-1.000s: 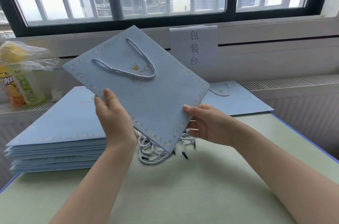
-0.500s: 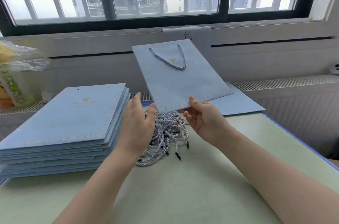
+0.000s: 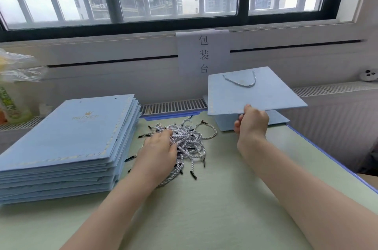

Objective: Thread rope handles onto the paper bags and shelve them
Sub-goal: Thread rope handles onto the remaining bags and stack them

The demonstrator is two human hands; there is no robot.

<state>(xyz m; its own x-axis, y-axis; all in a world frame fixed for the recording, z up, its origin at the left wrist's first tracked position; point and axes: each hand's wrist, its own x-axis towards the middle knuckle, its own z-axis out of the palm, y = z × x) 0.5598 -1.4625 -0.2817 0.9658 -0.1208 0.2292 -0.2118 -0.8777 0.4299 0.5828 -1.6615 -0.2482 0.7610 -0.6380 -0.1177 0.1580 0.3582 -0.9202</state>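
My right hand (image 3: 252, 122) pinches the near edge of a flat light-blue paper bag (image 3: 245, 96) with a rope handle (image 3: 243, 82) threaded at its top. It hovers nearly level over another flat blue bag (image 3: 280, 119) at the table's back right. My left hand (image 3: 158, 147) rests palm-down on a tangled pile of white-blue rope handles with black tips (image 3: 190, 143) in the middle of the table; whether its fingers hold a rope is hidden. A tall stack of flat blue bags without handles (image 3: 67, 139) lies to the left.
The pale green table (image 3: 204, 208) has a blue edge along its right side. A white paper sign (image 3: 203, 53) hangs on the wall under the window. A plastic-wrapped bottle (image 3: 12, 94) stands on the vent ledge at far left.
My right hand has carried the handled bag to the right and lowered it over the bag at the back right. My left hand let go of it and dropped onto the rope pile.
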